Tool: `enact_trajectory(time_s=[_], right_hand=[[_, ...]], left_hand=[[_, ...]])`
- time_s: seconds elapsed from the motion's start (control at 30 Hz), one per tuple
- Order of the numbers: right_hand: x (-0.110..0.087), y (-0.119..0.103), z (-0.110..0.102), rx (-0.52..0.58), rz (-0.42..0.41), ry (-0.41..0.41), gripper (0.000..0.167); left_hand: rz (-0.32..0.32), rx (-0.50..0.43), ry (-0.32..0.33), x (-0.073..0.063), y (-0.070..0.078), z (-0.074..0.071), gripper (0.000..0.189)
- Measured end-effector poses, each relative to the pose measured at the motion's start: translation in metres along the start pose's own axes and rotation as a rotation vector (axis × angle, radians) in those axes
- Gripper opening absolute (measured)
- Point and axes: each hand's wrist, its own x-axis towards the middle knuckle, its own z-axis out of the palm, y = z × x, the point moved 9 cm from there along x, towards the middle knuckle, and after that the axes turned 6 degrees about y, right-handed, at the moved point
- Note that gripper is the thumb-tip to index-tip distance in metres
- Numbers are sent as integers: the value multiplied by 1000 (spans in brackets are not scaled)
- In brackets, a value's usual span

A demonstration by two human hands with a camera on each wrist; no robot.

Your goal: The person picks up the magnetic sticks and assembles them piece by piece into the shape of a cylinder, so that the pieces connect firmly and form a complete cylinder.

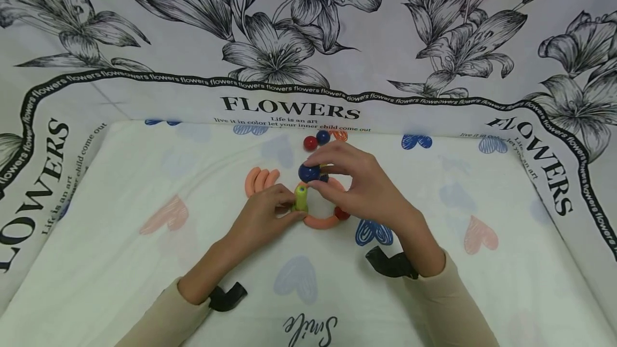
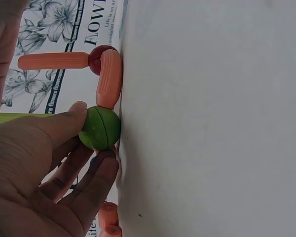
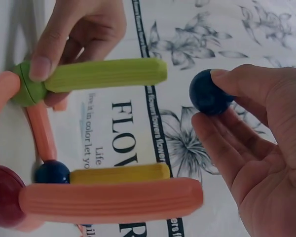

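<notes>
My left hand (image 1: 262, 212) pinches a green ball (image 2: 100, 129) low at the tabletop, between thumb and fingers. From that ball a light-green ribbed rod (image 3: 108, 75) stands upright. Curved orange pieces (image 1: 322, 223) join the green ball to a red ball (image 3: 5, 196) and a lower blue ball (image 3: 52, 171) in a ring lying on the table. A yellow rod (image 3: 119, 173) rises from the lower blue ball, an orange rod (image 3: 113, 201) from the red one. My right hand (image 1: 368, 183) holds another blue ball (image 3: 207, 93) by thumb and fingertips, apart from the green rod's top.
Past the ring lie a loose red ball (image 1: 310, 143) and a loose blue ball (image 1: 323, 136). Three curved orange pieces (image 1: 261, 181) lie side by side beyond my left hand. A white cloth (image 1: 202, 266) with printed hearts covers the table.
</notes>
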Motion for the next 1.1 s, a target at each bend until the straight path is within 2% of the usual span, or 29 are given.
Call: enact_trajectory(time_s=[0.23, 0.5, 0.73, 1.1], right_hand=[[1, -1, 12, -58, -17, -39, 32], [1, 2, 21, -130, 6, -105, 29], [2, 1, 22, -124, -13, -110, 32], [1, 2, 21, -167, -3, -104, 33]], left_hand=[[24, -21, 2, 0, 1, -1, 16], [34, -33, 6, 1, 1, -1, 13], [15, -7, 0, 0, 0, -2, 10], [53, 7, 14, 0, 6, -2, 9]])
